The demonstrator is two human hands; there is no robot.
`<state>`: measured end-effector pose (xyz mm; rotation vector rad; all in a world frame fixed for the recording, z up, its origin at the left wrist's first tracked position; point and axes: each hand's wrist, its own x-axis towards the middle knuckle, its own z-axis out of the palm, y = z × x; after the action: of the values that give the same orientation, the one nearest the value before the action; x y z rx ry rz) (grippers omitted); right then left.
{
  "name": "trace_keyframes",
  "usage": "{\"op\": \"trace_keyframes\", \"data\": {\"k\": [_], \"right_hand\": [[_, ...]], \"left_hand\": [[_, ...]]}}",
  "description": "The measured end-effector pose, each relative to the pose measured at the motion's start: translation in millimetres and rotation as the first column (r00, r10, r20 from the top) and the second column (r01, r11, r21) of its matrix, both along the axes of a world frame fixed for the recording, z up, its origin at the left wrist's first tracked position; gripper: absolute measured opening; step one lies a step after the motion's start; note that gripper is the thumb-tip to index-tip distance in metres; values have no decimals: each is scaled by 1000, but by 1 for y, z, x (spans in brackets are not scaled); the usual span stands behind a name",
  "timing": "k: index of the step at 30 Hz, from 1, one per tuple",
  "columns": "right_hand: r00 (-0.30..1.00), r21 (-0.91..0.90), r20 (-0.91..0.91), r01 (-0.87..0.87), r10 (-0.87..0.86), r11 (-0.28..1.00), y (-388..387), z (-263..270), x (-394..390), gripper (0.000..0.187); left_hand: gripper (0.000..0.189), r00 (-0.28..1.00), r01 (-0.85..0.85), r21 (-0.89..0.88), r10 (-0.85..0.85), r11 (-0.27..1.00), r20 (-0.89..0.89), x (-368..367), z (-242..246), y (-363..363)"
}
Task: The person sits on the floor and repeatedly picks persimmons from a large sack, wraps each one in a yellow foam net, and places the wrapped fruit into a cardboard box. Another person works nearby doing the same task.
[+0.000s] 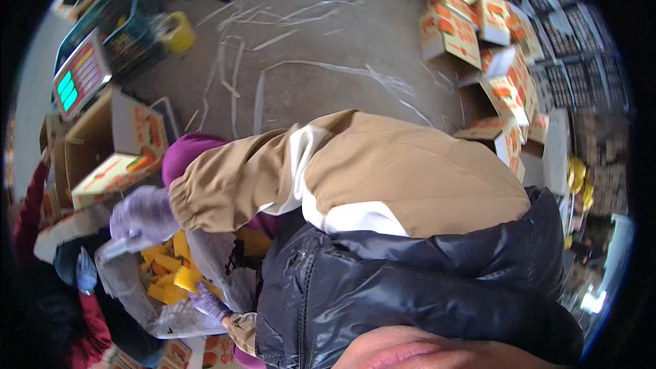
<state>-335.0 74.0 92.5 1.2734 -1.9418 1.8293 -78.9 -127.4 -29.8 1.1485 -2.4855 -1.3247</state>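
My right hand (pixel 143 218), in a pale purple glove and blurred, is closed around a pale narrow object (pixel 119 249) over the upper edge of a lined container; its kind is unclear. My left hand (pixel 211 301), also in a purple glove, grips a yellow-orange piece (pixel 186 279) inside this container. Several similar yellow-orange pieces (pixel 166 262) lie below and around it. A greyish-white lining covers the container's wall (pixel 125 284).
Another person's dark red sleeve (pixel 93 320) and blue-gloved hand (pixel 86 272) are at the left. An open cardboard box (pixel 120 174) stands beside a lit display (pixel 82 74) and a green crate (pixel 138 0). Strapping (pixel 318 64) litters the floor; printed boxes (pixel 451 36) pile up at right.
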Motion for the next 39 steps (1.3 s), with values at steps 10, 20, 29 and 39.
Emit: {"op": "trace_keyframes", "data": {"k": [10,20,29,39], "right_hand": [[404,813,-213,579,-890,68,494,-188,19,25],[-783,900,-416,-283,-462,-331,817,-189,417,26],[-936,860,320,352,-147,-370,856,-215,461,22],[-2,38,999,650,49,-759,849,-212,366,19]], "left_hand": [[46,839,402,-307,-213,862,500,3,-81,16],[47,824,401,-377,-150,835,546,-10,-93,12],[49,834,369,-423,-94,827,544,-1,-91,-30],[52,850,341,-435,-76,834,521,-3,-102,-53]]}}
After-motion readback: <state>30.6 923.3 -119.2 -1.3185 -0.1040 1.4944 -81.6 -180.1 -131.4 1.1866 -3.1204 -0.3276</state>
